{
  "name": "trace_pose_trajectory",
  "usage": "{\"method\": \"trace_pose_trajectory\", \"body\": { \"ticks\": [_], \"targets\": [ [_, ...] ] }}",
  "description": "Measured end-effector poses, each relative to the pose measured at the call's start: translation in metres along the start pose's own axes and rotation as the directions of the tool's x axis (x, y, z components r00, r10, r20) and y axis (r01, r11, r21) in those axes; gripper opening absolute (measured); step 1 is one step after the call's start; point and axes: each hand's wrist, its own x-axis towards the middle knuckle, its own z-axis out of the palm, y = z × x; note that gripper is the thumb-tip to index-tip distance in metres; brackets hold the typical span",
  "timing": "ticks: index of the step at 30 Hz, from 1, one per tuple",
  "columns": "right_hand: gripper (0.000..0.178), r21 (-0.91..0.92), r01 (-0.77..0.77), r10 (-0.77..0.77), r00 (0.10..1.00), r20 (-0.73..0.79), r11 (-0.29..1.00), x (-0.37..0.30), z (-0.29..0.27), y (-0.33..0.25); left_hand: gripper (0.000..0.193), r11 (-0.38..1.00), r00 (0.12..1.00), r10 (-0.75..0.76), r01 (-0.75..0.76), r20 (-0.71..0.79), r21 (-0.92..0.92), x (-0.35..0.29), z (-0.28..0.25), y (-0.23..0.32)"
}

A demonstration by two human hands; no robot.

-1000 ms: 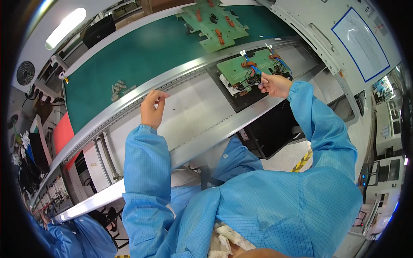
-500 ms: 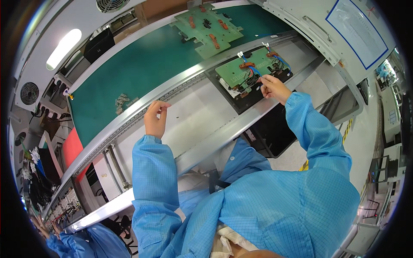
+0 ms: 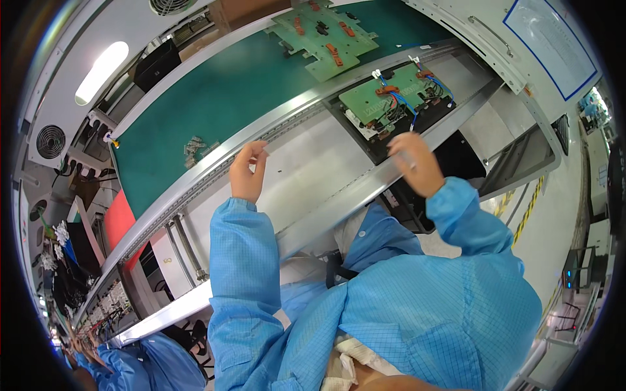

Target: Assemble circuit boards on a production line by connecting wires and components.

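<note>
My left hand is above the inner rail, its fingers curled toward the thumb; whether anything small is in them is hidden. A loose pile of small metal parts lies on the belt beyond it. My right hand, smeared by motion, is over the near rail, just in front of a green circuit board. The board sits in a black tray and carries brown clamps, blue wires and white connectors. A blue wire end hangs close to my right fingertips.
A larger green board with brown clamps lies on the green belt. Metal rails run along the near side. A black bin stands below the tray. Another person in a blue coat is at lower left.
My right hand has drawn back from the board's wires toward me, over the near rail. My left hand has hardly moved relative to the rail. The whole view has shifted slightly.
</note>
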Motion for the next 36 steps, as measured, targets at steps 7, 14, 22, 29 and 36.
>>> {"method": "trace_pose_trajectory", "body": {
  "ticks": [7,14,22,29,36],
  "targets": [
    [0.043,-0.068,0.056,-0.027,0.929,0.37,0.996,0.008,0.062,-0.02,0.016,0.948,0.936,-0.315,0.317,0.156,0.015,-0.003,-0.012,-0.007],
    [0.048,-0.232,-0.047,0.13,0.925,0.357,0.972,0.015,0.069,-0.029,0.02,0.975,0.973,-0.186,0.201,0.138,-0.099,-0.005,-0.013,-0.018],
    [0.051,-0.371,-0.282,0.381,0.896,0.227,0.885,0.023,0.057,0.007,0.028,0.986,0.966,-0.169,0.165,0.194,0.038,-0.009,-0.02,-0.017],
    [0.043,-0.483,-0.343,0.378,0.925,-0.026,0.806,0.024,0.032,0.089,0.031,0.985,0.981,-0.129,0.11,0.147,0.13,-0.008,-0.027,-0.017],
    [0.022,-0.408,-0.356,0.324,0.934,-0.148,0.841,0.035,-0.028,0.17,0.026,0.993,0.979,-0.095,0.081,0.178,0.084,-0.003,-0.015,-0.013]
  ]
}}
